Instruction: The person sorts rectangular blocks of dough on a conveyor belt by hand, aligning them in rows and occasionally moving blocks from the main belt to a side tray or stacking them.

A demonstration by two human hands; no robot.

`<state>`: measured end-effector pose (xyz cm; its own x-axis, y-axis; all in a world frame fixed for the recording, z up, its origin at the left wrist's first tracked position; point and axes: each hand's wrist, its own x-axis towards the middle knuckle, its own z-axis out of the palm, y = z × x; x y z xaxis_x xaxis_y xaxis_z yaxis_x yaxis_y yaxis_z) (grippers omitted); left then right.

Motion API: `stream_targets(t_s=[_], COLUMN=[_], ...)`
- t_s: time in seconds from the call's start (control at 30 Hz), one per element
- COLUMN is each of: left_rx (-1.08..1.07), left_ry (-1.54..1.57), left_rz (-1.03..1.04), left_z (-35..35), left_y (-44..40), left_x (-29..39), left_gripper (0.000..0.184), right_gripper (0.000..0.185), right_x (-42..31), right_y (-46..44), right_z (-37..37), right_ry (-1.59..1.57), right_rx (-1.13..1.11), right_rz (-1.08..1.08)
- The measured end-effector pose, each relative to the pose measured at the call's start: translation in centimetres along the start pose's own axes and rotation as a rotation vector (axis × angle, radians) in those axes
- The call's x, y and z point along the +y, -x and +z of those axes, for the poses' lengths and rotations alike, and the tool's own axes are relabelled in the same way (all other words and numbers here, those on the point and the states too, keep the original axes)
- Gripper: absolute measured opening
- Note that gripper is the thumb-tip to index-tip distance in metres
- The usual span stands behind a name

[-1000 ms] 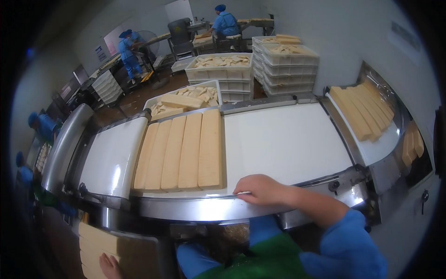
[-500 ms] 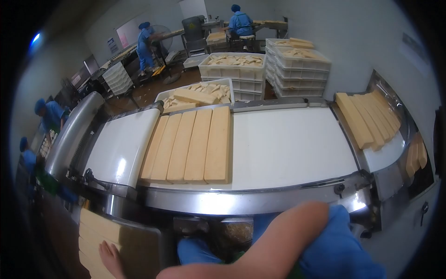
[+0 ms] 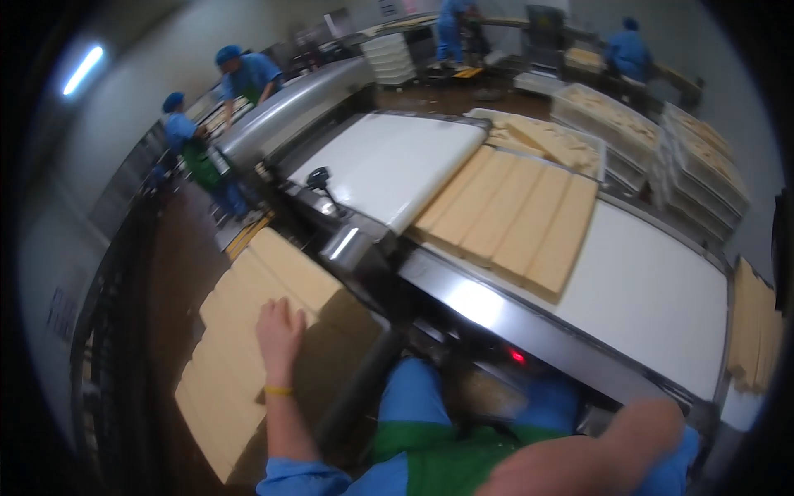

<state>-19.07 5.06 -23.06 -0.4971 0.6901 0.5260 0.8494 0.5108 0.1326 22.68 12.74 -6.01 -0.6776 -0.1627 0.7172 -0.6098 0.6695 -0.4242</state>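
My left hand (image 3: 279, 324) rests on top of the pale yellow slabs (image 3: 240, 331) laid side by side at the lower left; its fingers lie on a slab, slightly bent, and a yellow band circles the wrist. My right arm reaches across the bottom right, blurred, and the fingers of that hand cannot be made out. In front of me, several long yellow slabs (image 3: 517, 215) lie in a row on the white conveyor belt (image 3: 653, 289), close to the gap beside a second white belt (image 3: 380, 161).
Metal edging (image 3: 513, 318) runs along the belt's near side. Behind it stand a crate of pieces (image 3: 600, 157) and stacked white crates (image 3: 703, 165). More slabs (image 3: 753, 331) lie at the far right. Co-workers (image 3: 194, 149) stand at the left and back.
The view has swung left, bringing the lower-left slabs further into sight. My right hand has left the belt's metal edge and drawn back toward my body. My left hand stays on the slabs.
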Motion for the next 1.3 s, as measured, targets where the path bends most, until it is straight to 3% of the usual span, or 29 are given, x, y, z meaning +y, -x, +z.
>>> stream_targets(t_s=[0.03, 0.13, 0.23, 0.33, 0.43, 0.5, 0.57, 0.6, 0.63, 0.73, 0.93, 1.03, 1.13, 1.3], left_rx=[0.011, 0.029, 0.028, 0.001, 0.016, -0.008, -0.019, 0.008, 0.023, 0.071, 0.113, 0.123, -0.016, 0.049], left_ry=[-0.017, -0.035, -0.014, -0.026, -0.028, -0.039, -0.079, -0.094, -0.097, -0.116, -0.101, -0.134, -0.068, -0.071], left_rz=[0.006, 0.009, -0.002, -0.027, -0.014, -0.023, -0.027, -0.034, -0.023, -0.012, -0.016, -0.026, -0.095, -0.069], left_z=[0.0, -0.3, -0.4, -0.8, -0.3, -0.1, -0.5, -0.6, -0.2, 0.6, 0.7, 0.7, -0.1, 0.6], left_y=[0.0, 0.0, -0.1, -0.1, 0.0, 0.0, 0.0, 0.2, 0.2, 0.4, 0.5, 0.6, 0.4, 0.7], left_x=[-0.1, 0.2, 0.5, 0.7, 0.2, 0.1, 0.3, -0.1, -0.1, -0.4, -0.4, -0.4, -0.1, -0.5], left_gripper=[0.038, 0.038, 0.038, 0.038, 0.038, 0.039, 0.042, 0.042, 0.042, 0.043, 0.046, 0.046, 0.046, 0.044], right_gripper=[0.021, 0.022, 0.022, 0.023, 0.025, 0.026, 0.005, 0.008, 0.013, 0.026, 0.055, 0.058, 0.059, 0.058], right_x=[-0.7, -1.1, -0.8, -0.6, 0.1, -0.1, 5.3, 9.2, 10.6, 13.2, 13.0, 13.3, 13.1, 13.0], right_y=[-0.6, -1.2, -0.2, -0.3, 0.4, 5.3, 8.6, 11.6, 13.9, 22.4, 24.3, 24.3, 24.4, 24.3], right_z=[-1.0, -1.6, -0.7, 0.1, -0.6, -0.5, 1.4, 3.0, 3.5, 5.1, 6.1, 6.5, 6.7, 6.9], right_ry=[-0.007, 0.094, 0.166, 0.125, -0.028, 0.275, 0.145, 0.451, 0.525, 0.785, 0.907, 0.971, 0.979, 0.948], right_rx=[-0.064, -0.123, -0.019, 0.132, 0.007, -0.223, -0.045, 0.147, 0.155, 0.196, 0.193, 0.199, 0.202, 0.215], right_rz=[0.072, 0.001, -0.132, -0.243, -0.285, 0.154, 0.386, 0.602, 0.702, 0.823, 0.931, 0.959, 1.005, 1.038])
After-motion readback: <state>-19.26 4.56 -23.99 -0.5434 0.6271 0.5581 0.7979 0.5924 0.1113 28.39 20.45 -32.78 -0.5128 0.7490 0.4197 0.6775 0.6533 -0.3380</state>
